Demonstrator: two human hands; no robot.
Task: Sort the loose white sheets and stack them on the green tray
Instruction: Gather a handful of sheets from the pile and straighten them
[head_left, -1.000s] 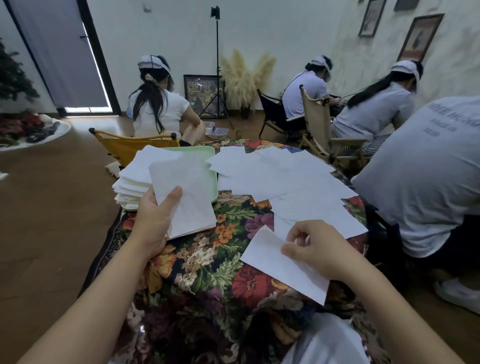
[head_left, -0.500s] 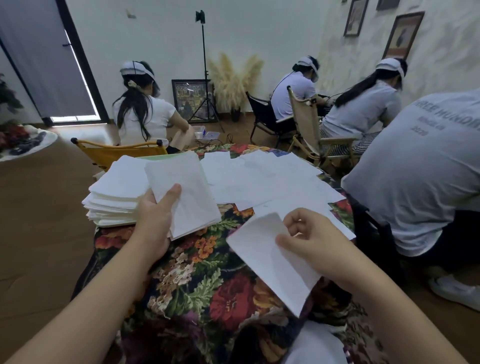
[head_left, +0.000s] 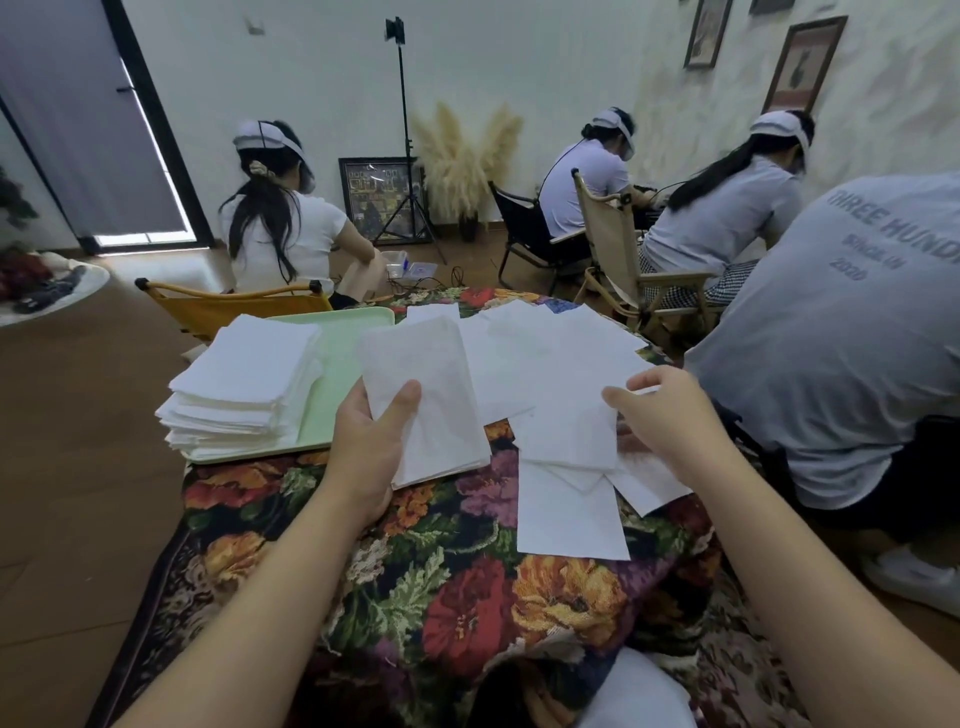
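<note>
My left hand grips a small bundle of white sheets, thumb on top, held just above the floral cloth beside the green tray. A tall stack of white sheets fills the left part of that tray. My right hand reaches over the loose white sheets spread across the table's far right. Its thumb and forefinger pinch the right edge of one sheet. More single sheets lie just in front of it.
The small table has a flowered cloth. A person in a grey shirt bends close at the right edge. A yellow chair and another seated person are behind the tray; two more people sit at the back right.
My right hand lifted a sheet off the cloth, then moved forward over the loose pile. My left hand kept its bundle and shifted right, away from the tray stack.
</note>
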